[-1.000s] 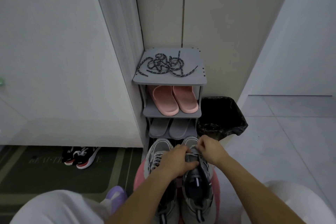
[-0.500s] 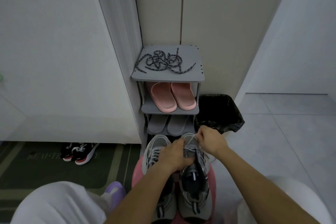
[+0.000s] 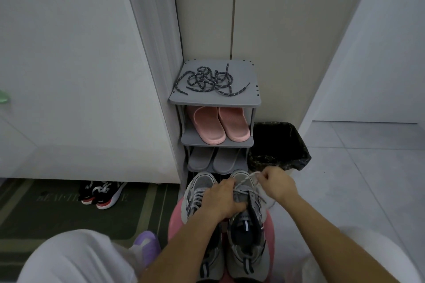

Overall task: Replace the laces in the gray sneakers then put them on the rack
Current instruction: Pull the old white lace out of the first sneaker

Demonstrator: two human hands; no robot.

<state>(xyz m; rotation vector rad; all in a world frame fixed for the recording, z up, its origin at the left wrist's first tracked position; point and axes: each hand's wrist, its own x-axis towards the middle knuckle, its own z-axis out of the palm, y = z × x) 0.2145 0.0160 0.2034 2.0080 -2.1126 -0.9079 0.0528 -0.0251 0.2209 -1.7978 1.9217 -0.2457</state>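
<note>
My right hand [image 3: 276, 185] pinches the pale lace [image 3: 246, 179], drawn taut over the toe of the right-hand gray sneaker [image 3: 248, 234]. My left hand [image 3: 220, 200] curls over that shoe's throat, clamping it down on the pink stool [image 3: 176, 223]. The other gray sneaker [image 3: 199, 187] sits just beside it, fully laced in pale cord. I judge we're early, with the old lace only now being unthreaded from the first shoe. The dark speckled laces [image 3: 207, 80] lie untouched on top of the rack [image 3: 250, 101], and neither sneaker is shelved yet.
</note>
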